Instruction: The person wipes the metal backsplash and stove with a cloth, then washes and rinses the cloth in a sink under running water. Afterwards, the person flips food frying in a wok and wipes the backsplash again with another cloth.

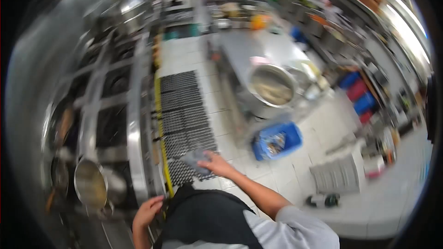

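My right hand (216, 164) is closed on a grey cloth (196, 160), out in front of my dark apron and above the black floor mat. Low on the left, my left hand (147, 211) is beside the front edge of the stove (134, 140); its fingers look stretched out, with nothing visible in them, though motion blurs them. On the stove, closest to that hand, a metal pot (83, 182) has yellowish-brown contents. Behind it is a pan (59, 175) with a brownish handle.
A perforated black mat (184, 106) runs along the stove. Right of it are a steel table (235, 48), a large pot (260, 106) with pale contents and a blue bin (294, 145). Farther right are a grey slatted stool (336, 175) and a dark green object (330, 200).
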